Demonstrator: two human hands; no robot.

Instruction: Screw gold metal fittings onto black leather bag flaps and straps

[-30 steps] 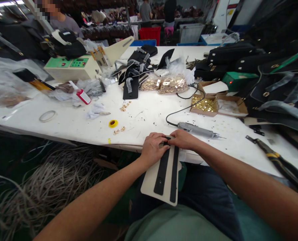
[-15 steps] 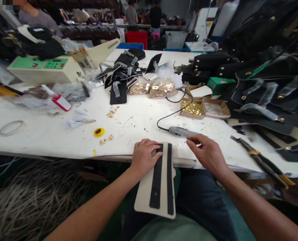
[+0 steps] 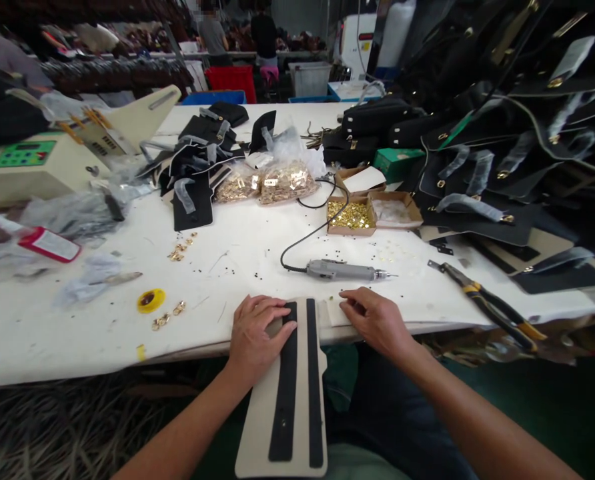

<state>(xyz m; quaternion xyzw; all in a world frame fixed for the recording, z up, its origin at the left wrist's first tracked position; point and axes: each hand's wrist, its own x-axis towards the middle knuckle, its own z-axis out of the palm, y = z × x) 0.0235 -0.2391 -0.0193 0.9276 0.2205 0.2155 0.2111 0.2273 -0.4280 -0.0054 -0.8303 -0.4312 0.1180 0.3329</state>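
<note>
Where the counter (image 3: 247, 233) ends nearest, the beige panel (image 3: 301, 387) overhangs; the left hand (image 3: 258, 337), fingers closed on its far end, now holds it alone, the right hand (image 3: 376, 321) having let go, fingers half-open, seemingly empty, at right.

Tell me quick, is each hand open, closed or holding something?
Left hand: holding the beige panel.
Right hand: half curled over the table; can't tell if it's holding anything.

On the white table (image 3: 247, 243), grey power tool (image 3: 335, 269), pliers (image 3: 497, 308), yellow roll (image 3: 158, 295)
</note>
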